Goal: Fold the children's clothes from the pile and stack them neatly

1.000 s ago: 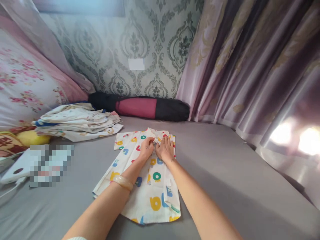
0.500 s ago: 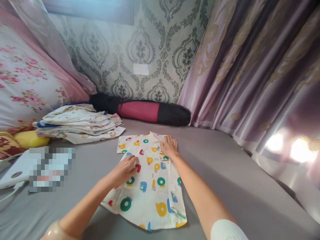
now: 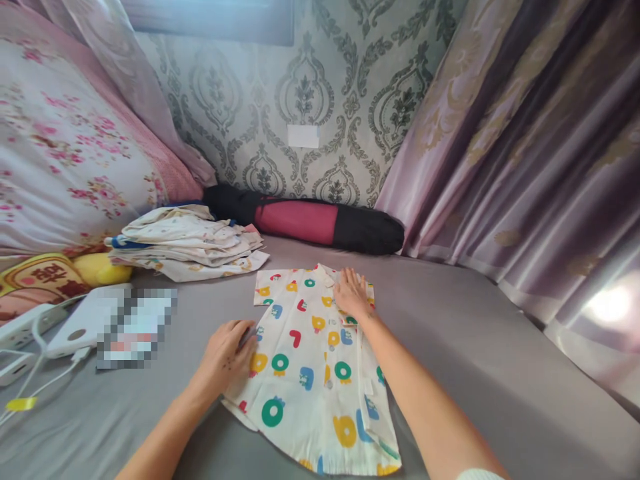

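A child's white short-sleeved shirt (image 3: 295, 393) with colourful letter prints lies spread on the grey bed sheet, its collar toward the wall. My right hand (image 3: 351, 293) rests flat on its upper right, near the collar and sleeve, fingers stretched out. At the shirt's left side edge is my left hand (image 3: 231, 353), its fingers loosely bent and apart; they touch or nearly touch the cloth, and the thumb is hidden. Along the right side, a strip of the shirt is folded over.
Several folded clothes (image 3: 185, 247) form a pile at the back left. Behind it lies a long black and red bag (image 3: 300, 221) against the wall. A power strip (image 3: 30, 323), white device (image 3: 90, 320), cables and a pixelated item (image 3: 137, 327) sit at left. A curtain (image 3: 480, 160) hangs at right.
My left hand has moved from the shirt's front to its left edge. The right hand stays pressed on the upper right. The view has shifted slightly left.
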`<state>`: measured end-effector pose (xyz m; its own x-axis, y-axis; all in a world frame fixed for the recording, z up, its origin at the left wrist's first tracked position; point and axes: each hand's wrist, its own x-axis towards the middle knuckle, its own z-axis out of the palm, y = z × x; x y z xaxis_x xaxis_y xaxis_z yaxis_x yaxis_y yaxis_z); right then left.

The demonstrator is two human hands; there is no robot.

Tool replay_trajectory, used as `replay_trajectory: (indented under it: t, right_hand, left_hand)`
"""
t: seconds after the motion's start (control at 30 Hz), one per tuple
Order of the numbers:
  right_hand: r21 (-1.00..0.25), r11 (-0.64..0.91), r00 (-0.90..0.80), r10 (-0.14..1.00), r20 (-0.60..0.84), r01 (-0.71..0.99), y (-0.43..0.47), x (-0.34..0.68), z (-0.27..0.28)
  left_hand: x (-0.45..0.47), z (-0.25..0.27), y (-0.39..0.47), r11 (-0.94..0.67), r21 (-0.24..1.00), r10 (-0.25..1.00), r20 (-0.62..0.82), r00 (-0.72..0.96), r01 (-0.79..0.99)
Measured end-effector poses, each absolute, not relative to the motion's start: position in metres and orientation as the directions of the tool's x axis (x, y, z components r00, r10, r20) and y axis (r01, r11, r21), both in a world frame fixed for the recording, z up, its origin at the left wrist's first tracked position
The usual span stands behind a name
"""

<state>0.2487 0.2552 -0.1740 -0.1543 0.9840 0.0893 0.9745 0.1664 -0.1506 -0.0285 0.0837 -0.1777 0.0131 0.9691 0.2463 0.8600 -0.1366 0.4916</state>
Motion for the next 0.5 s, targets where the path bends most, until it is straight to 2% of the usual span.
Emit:
replay_trajectory:
  t: [0.1,0.2,0.3,0.5]
  right_hand:
    - [-0.183,0.311,-0.297,0.95,0.101,0.933,0.25,0.22,-0.173]
    - [-0.206,0.38,-0.371,0.925,0.085,0.902,0.249,0.196,-0.177]
    - [-0.192,0.373,-0.364,0.928,0.081,0.908,0.254,0.185,-0.179]
    - [-0.205,0.295,-0.305,0.952,-0.016,0.933,0.26,0.185,-0.179]
  left_hand:
    - [-0.033,-0.179,0.083,-0.03,0.457,0.975,0.208,-0.074,0.889]
    - [-0.033,-0.179,0.081,0.038,0.433,0.98,0.158,-0.118,0.901]
    - [-0.03,-0.178,0.079,0.059,0.425,0.985,0.123,-0.122,0.903]
    - [-0.027,-0.169,0.077,0.096,0.479,0.988,0.061,-0.142,0.873]
